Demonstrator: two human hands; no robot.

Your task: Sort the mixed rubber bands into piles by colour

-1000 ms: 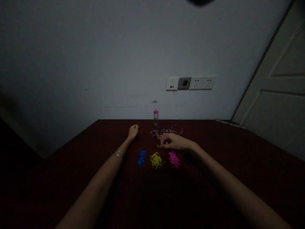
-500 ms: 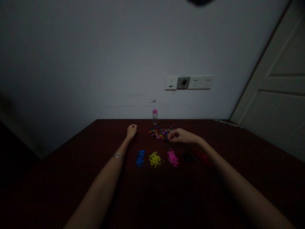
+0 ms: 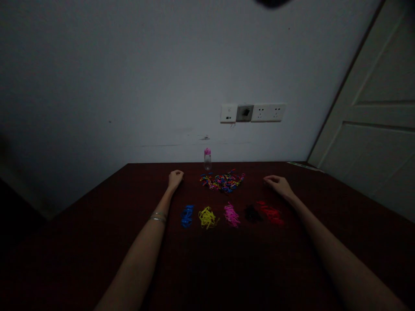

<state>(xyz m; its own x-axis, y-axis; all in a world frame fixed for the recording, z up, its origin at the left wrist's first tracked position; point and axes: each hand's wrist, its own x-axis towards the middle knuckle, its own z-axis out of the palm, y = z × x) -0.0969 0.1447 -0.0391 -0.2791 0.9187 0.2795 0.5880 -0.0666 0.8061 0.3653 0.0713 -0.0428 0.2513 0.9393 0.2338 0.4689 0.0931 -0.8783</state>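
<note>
My left hand [image 3: 176,178] rests on the table left of a mixed pile of small colourful rubber bands [image 3: 223,182], its fingers curled in. My right hand [image 3: 279,185] is to the right of that pile and apart from it, thumb and fingers pressed together; whether a small band is between them cannot be made out. Nearer me lie sorted heaps in a row: blue bands [image 3: 187,216], yellow bands [image 3: 208,217], pink bands [image 3: 231,215], black bands [image 3: 252,213] and red bands [image 3: 271,213]. The red heap sits just in front of my right hand.
A clear bottle with a pink cap [image 3: 207,159] stands behind the mixed pile, near the wall. The dark red table [image 3: 207,259] meets the wall at its back edge. Wall sockets [image 3: 253,113] are above, and a pale door [image 3: 372,116] is at the right.
My right hand has moved right, away from the mixed pile, uncovering the black and red heaps. My left hand stays in place; the whole view has shifted slightly.
</note>
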